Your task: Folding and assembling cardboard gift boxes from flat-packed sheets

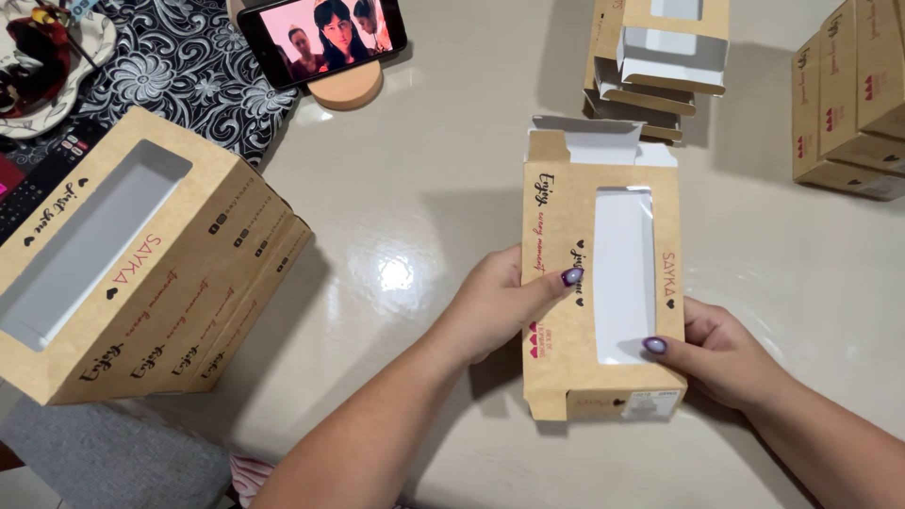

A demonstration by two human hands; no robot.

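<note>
One box (603, 302) is in hand, held near the middle of the counter (415, 188), slightly right of centre. It is brown card, long and flattish, with a tall rectangular window on its top face showing white inside. Small dark script and little hearts run beside the window. Its far flaps stand open, white on the inner side; the near end shows a small pale label.

The left hand (490, 311) grips the box's left edge, thumb pressed flat on the top face, the other fingers hidden beneath. The right hand (721, 353) holds the right edge near the lower corner, thumb resting at the window's bottom rim, fingers curled under. Both thumbnails are painted dark purple.

To the left lies one stack of flat boxes (141, 273) of the same kind, about four by their fanned edges. At the far edge sits another pile (660, 57), the count unclear. Far right, a third group (848, 94) stands on edge, at least three. One phone (325, 33) with a lit screen leans on a round wooden stand (344, 90). A black floral cloth (179, 66) lies at upper left.
</note>
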